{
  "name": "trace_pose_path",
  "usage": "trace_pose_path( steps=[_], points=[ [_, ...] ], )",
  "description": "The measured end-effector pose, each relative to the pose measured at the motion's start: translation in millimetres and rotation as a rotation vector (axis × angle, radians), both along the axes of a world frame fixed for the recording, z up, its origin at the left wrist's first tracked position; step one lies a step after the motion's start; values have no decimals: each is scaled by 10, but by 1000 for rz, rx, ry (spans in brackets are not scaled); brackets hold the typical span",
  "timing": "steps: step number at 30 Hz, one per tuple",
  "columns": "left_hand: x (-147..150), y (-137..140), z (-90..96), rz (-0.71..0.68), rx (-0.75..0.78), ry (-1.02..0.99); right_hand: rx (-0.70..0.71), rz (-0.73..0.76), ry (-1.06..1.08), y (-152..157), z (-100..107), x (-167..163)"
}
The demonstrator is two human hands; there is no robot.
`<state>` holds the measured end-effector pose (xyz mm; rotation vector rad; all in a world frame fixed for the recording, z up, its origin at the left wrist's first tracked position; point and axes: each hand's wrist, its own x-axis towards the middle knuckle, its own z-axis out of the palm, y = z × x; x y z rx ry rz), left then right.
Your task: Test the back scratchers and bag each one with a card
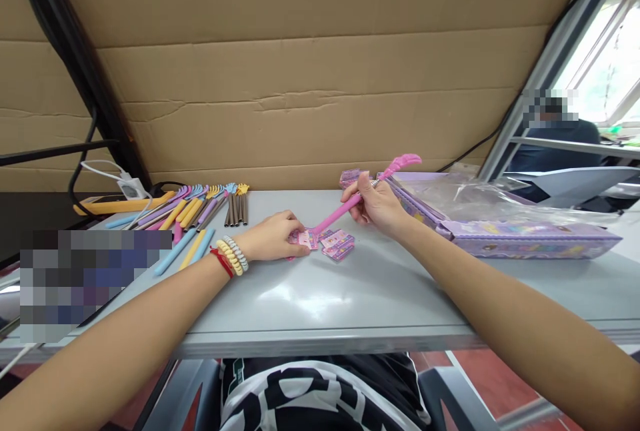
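Note:
A pink back scratcher (340,211) slants across the middle of the table, its curved end up to the right. My right hand (374,207) is closed around its upper part. The lower end comes down to a small pink printed card (306,239) on the tabletop. My left hand (277,236), with beaded bracelets on the wrist, presses its fingers and thumb at that card's left edge; part of the card is hidden. Just right of it lie several more pink cards (338,244), overlapping.
Back scratchers (200,207) in several colours, some with metal tubes, lie in a row at the left. An open purple box (530,239) with clear plastic wrap stands at the right. Cardboard (320,71) walls the back. A person (560,137) sits beyond the right frame.

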<state>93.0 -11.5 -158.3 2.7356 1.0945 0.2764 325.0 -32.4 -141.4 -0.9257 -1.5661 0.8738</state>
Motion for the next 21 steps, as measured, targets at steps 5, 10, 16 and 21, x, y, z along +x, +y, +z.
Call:
trace_pose_path(
  steps=[5, 10, 16, 21],
  points=[
    [8, 1, 8, 37, -18, 27, 2, -74, -89, -34, 5, -24],
    [9, 12, 30, 37, -69, 31, 15, -138, -131, -58, 0, -40],
    [9, 4, 43, 33, -45, 47, 1, -53, -50, -24, -33, -66],
    [2, -11, 28, 12, 5, 33, 20, -67, -133, -34, -31, -67]
  ],
)
